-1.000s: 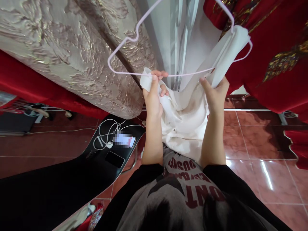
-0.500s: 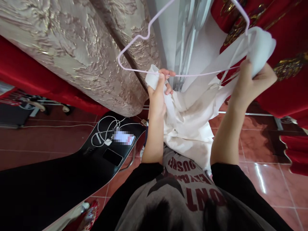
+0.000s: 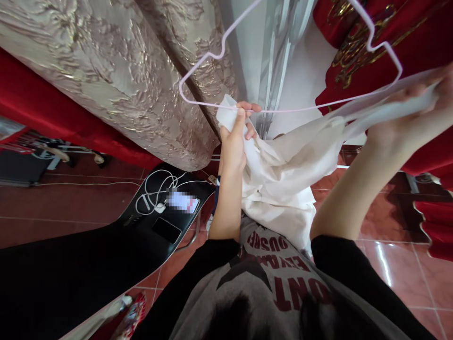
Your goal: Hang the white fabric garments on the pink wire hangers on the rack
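Note:
A pale pink hanger (image 3: 299, 110) hangs in front of me, its right shoulder bare. My left hand (image 3: 236, 137) is closed around a bunched edge of a white garment (image 3: 300, 160), thumb up against the hanger's lower bar. The fingers curl past that bar on the far side. At the upper right, my right hand (image 3: 414, 101) grips another edge of the garment and stretches it out sideways, beyond the hanger's right corner. This hand is smeared by motion. The rest of the garment droops in folds between my forearms, against my shirt.
A black bench (image 3: 88, 264) on the left carries a lit phone (image 3: 184, 202), a dark phone (image 3: 166, 230) and a coiled white cable (image 3: 145, 205). Textured beige fabric (image 3: 116, 80) hangs behind it. Red cloth with gold decoration (image 3: 364, 52) hangs at right, near my right hand.
My right hand has pulled its edge of the garment outward to the right, off the hanger's right end, which now shows. My left hand has barely moved.

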The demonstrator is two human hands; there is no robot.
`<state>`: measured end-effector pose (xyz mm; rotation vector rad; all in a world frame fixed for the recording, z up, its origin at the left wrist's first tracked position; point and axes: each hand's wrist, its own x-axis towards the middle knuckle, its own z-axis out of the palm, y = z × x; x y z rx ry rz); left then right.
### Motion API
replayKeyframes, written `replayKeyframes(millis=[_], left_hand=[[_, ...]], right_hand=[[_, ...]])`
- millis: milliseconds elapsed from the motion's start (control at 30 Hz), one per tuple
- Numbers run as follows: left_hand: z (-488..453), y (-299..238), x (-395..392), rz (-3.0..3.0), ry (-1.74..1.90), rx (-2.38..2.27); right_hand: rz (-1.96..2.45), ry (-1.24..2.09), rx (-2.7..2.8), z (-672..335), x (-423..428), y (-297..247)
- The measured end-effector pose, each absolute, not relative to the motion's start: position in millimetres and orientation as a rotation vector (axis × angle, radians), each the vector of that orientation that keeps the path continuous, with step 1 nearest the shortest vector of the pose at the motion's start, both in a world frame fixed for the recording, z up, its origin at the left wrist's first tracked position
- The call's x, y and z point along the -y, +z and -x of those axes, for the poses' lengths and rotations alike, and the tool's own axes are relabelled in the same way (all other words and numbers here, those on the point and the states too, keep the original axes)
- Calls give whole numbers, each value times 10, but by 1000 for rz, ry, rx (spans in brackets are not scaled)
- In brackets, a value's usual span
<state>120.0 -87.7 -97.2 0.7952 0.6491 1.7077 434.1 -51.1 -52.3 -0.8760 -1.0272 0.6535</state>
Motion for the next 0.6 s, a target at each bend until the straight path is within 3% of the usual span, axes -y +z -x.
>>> replayKeyframes(millis=[100,267,600], left_hand=[[-1245,-988,884,-807,1727,-584],[-1325,-987,920,-784,1716,-524],[-1006,-988,969,-980,1500,-869]], right_hand=[[795,406,856,-3747,755,-768],[881,366,1122,-2817,834,-855],[1114,221,1297,-2899,679,-897]])
